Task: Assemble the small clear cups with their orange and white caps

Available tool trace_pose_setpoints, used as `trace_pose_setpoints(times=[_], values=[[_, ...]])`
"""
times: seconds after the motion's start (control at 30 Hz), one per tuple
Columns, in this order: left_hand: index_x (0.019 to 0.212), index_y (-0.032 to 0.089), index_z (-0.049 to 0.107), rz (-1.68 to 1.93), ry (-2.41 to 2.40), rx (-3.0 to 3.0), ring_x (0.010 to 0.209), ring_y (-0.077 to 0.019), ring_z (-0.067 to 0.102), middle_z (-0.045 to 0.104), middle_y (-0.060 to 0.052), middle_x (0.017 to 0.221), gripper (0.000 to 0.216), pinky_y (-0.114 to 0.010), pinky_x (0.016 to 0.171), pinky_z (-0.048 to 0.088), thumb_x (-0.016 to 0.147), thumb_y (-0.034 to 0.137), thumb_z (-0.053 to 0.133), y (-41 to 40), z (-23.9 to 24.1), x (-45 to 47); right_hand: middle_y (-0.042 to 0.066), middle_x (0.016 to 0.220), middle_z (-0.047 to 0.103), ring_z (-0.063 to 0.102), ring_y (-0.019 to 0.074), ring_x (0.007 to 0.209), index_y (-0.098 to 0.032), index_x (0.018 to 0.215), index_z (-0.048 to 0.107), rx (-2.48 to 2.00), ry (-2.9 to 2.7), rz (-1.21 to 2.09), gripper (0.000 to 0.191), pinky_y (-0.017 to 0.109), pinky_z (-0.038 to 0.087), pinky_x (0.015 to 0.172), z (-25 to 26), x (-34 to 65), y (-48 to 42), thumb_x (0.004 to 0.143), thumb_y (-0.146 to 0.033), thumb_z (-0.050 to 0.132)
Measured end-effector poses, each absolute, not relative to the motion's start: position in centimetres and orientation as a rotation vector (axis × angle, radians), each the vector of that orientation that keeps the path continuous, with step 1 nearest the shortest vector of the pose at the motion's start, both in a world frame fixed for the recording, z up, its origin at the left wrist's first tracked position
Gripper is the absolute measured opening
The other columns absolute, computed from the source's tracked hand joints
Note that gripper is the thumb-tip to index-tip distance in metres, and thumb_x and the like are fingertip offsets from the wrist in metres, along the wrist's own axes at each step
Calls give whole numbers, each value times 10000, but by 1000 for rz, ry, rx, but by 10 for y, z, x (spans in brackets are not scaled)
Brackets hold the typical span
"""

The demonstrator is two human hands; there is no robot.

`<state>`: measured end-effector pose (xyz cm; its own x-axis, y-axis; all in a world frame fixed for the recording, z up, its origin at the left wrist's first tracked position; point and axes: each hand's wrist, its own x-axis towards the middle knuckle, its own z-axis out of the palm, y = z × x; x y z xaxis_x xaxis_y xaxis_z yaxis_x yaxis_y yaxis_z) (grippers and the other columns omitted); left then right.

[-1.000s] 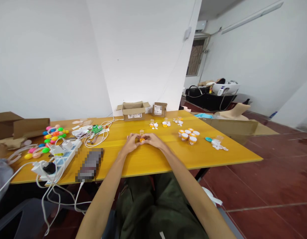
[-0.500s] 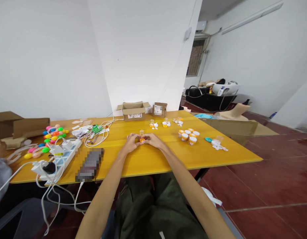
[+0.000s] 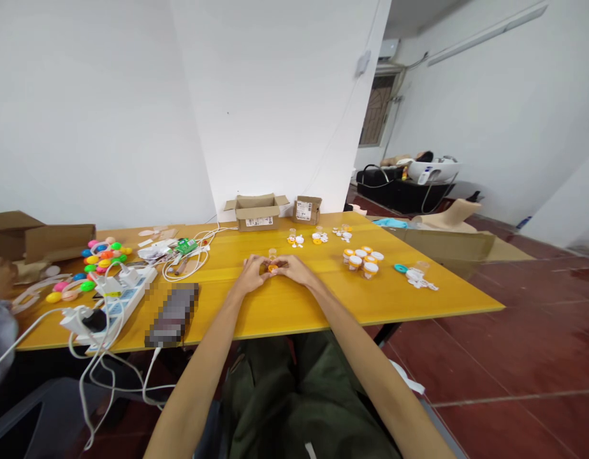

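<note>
Fingers [image 3: 257,260] of our left hand [image 3: 251,276] and right hand [image 3: 298,271] curl inward, pinching between them a small orange piece [image 3: 273,268] above the yellow table [image 3: 294,312], our grip hiding part of it. Just beyond our hands stands a clear cup [image 3: 272,253], its lower part blocked from view. Farther out, orange-and-white lidded jars [image 3: 364,260] cluster to our right, a turquoise ring [image 3: 400,268] past them, with an open cardboard box [image 3: 259,222] behind and a phone [image 3: 173,315] and power strip [image 3: 140,285] to our left.

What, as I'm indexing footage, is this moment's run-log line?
left hand + right hand: holding small orange piece | beyond hands: clear cup | right of hands: jars with orange-rimmed lids
</note>
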<state>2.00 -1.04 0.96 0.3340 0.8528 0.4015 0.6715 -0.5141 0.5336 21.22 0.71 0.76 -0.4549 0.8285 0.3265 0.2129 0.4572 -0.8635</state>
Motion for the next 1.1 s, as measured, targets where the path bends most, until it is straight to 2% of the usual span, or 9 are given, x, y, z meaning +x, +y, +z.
trace_pose_setpoints(times=[0.3, 0.5, 0.7, 0.9, 1.0, 1.1], values=[[1003, 276, 718, 1040, 1363, 2281, 1027, -245, 620, 736, -31, 979, 187, -434, 1005, 446, 818, 307, 710, -15, 17, 23, 54, 912, 778, 710, 250, 916, -191, 864, 769, -879, -1737, 1108, 281, 419, 535, 918, 1, 208, 12, 660, -380, 815], [971, 226, 681, 1206, 1215, 1969, 857, -188, 695, 740, -33, 987, 176, -345, 827, 551, 827, 328, 669, -12, 15, 30, 63, 921, 780, 717, 247, 914, -190, 837, 756, -849, -1573, 1130, 321, 434, 541, 937, 3, 205, 14, 608, -396, 847], [982, 198, 666, 1349, 1074, 1619, 861, -179, 722, 736, -58, 1072, 348, -338, 837, 572, 693, 344, 795, -7, 13, 35, 70, 954, 784, 721, 246, 935, -200, 855, 767, -807, -1527, 1075, 335, 433, 544, 954, 9, 205, 12, 604, -405, 848], [913, 187, 663, 1360, 981, 1464, 864, -204, 731, 753, -43, 943, 443, -364, 852, 581, 546, 290, 889, -9, 12, 40, 63, 933, 785, 726, 245, 918, -211, 848, 770, -789, -1552, 1034, 306, 433, 555, 937, 7, 204, 12, 633, -420, 830], [907, 188, 661, 1375, 989, 1466, 831, -198, 732, 751, -23, 878, 443, -360, 836, 589, 540, 280, 892, -10, 12, 42, 67, 940, 783, 724, 250, 941, -208, 865, 769, -787, -1584, 1037, 298, 430, 554, 939, 5, 204, 14, 650, -409, 822], [904, 187, 663, 1399, 1016, 1469, 815, -188, 734, 752, -23, 895, 440, -347, 817, 593, 538, 269, 893, -11, 12, 43, 66, 962, 782, 723, 245, 945, -206, 889, 768, -791, -1613, 1041, 289, 424, 553, 937, 3, 204, 15, 664, -383, 814]])
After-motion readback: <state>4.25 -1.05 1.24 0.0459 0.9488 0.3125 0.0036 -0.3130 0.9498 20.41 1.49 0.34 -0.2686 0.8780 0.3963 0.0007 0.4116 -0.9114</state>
